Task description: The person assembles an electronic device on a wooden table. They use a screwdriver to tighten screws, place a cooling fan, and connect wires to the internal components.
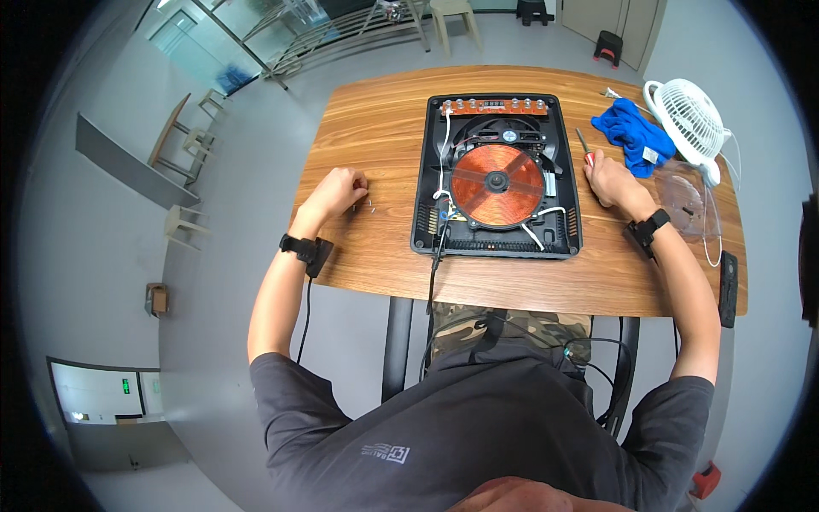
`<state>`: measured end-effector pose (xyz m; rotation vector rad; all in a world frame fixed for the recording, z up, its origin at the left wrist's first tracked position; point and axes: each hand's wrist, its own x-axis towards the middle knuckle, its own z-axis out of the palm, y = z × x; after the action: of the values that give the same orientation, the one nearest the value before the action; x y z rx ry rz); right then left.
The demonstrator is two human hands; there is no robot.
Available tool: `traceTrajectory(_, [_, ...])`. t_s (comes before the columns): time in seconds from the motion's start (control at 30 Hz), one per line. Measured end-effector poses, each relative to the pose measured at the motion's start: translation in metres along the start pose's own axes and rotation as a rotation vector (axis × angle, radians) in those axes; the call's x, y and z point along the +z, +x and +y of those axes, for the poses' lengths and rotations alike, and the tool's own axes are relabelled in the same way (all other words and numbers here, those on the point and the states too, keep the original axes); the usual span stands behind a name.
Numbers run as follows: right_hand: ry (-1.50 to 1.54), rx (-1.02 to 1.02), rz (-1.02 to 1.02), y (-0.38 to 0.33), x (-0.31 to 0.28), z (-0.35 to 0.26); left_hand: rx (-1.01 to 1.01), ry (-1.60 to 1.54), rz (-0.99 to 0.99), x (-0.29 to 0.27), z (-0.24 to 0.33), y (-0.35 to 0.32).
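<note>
An opened induction cooker point(426, 171) lies on the table with its inside facing up. Its round copper coil point(479, 189) fills the middle, and an orange circuit board point(503, 107) runs along the far edge. To its left, my left hand point(341, 189) rests on the wood with fingers pinched; what they hold, if anything, is hidden. Several small screws point(372, 205) lie beside those fingers. On the cooker's right, my right hand point(611, 177) is closed round the red handle of a screwdriver point(585, 147), its shaft pointing away from me.
Towards the right edge of the wooden table point(367, 111) are a blue cloth point(633, 132), a white fan point(688, 115), a clear plastic dish point(682, 205) and a black bar-shaped object point(728, 288). A black cable point(433, 277) hangs over the near edge.
</note>
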<state>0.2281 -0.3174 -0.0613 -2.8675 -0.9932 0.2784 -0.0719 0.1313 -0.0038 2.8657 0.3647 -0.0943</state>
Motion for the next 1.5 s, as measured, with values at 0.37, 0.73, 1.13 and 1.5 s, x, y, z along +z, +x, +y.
traceTrajectory(0.37, [0.031, 0.03, -0.022, -0.001, 0.0, 0.0, 0.046, 0.081, -0.013, 0.018, 0.004, 0.055])
traceTrajectory(0.73, [0.089, 0.05, -0.023, -0.003, -0.002, -0.003, 0.134, 0.091, 0.042, 0.031, -0.002, 0.06])
traceTrajectory(1.13, [0.071, 0.115, -0.074, -0.009, -0.016, -0.012, 0.138, 0.063, 0.078, -0.022, 0.038, 0.079])
traceTrajectory(1.5, [0.158, 0.053, 0.008, -0.024, -0.016, 0.006, 0.221, -0.228, -0.009, -0.033, 0.132, 0.12])
